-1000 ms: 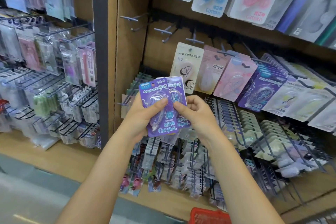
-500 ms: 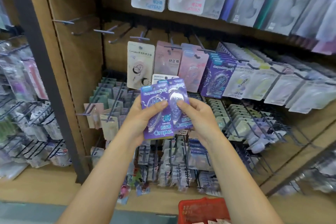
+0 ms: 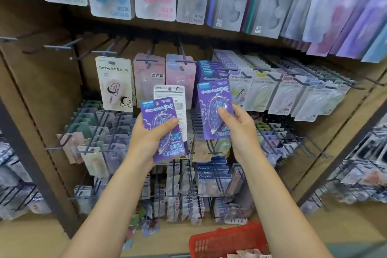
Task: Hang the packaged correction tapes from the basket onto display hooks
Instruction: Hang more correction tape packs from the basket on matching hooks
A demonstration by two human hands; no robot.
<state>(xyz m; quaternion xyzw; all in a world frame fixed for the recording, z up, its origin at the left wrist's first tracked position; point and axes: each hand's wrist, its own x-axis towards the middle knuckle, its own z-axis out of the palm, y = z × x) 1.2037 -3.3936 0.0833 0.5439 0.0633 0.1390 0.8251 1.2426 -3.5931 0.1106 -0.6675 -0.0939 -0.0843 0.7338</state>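
Head view: right hand (image 3: 238, 130) pinching purple pack (image 3: 215, 109), left hand (image 3: 150, 138) gripping spare packs (image 3: 163, 130); risk: hang-hole missing the hook (image 3: 217, 68), pack dropping

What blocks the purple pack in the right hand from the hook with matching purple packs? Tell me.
Nothing visible does. The right hand holds the purple carded correction-tape pack just in front of the row of matching purple packs, whose dark wire hook looks nearly full.

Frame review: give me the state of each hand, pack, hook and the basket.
left hand: grips a small stack of packs
right hand: pinches one purple pack, lifted toward the matching row
purple row hook: loaded
upper-left hooks: bare
red basket: holds more packs
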